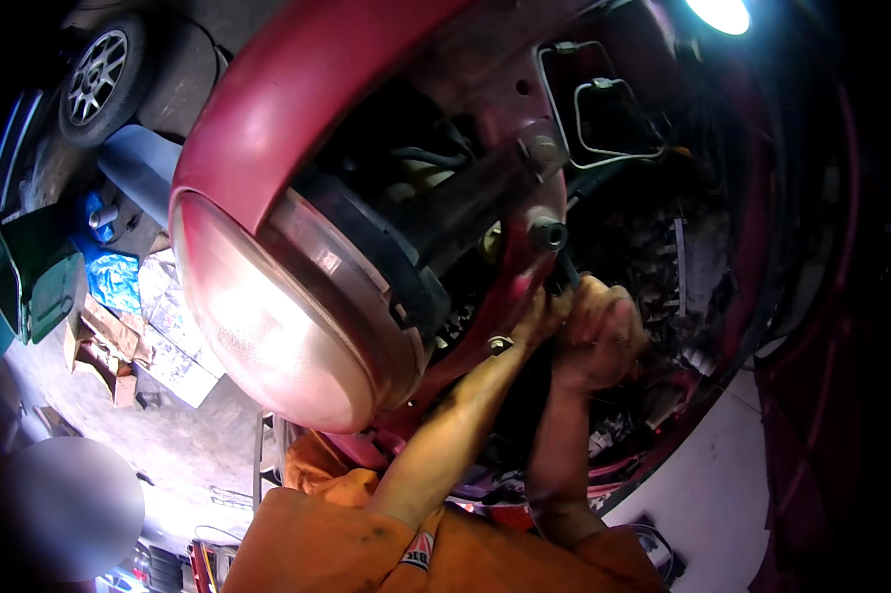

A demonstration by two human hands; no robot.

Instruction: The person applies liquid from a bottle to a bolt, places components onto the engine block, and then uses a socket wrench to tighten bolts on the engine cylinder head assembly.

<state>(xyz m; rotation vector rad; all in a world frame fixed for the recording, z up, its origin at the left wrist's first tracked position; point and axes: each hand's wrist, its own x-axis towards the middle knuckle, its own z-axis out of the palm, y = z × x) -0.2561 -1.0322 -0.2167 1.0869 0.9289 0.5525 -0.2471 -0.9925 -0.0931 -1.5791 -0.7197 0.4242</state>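
Both arms, in orange sleeves, reach into the engine bay of a red car. Beside the red body panel point(531, 247), my left hand point(547, 311) has its fingers bent and closed, partly hidden by the right. My right hand point(600, 331) is curled into a fist right against it. A thin dark shaft point(570, 269) rises from between the hands; its kind is unclear, and their grip hides the rest. Just above sits a round metal fitting with a hole point(548, 234). To the left are the large headlight point(267, 316) and the red fender point(297, 89).
A bright lamp point(719, 14) shines from the upper right. Thin metal pipes point(611, 158) run along the bay wall. On the floor at left are a wheel point(102, 84), a green bin point(55, 287), a cardboard box point(104, 346) and a blue plastic bag point(114, 280).
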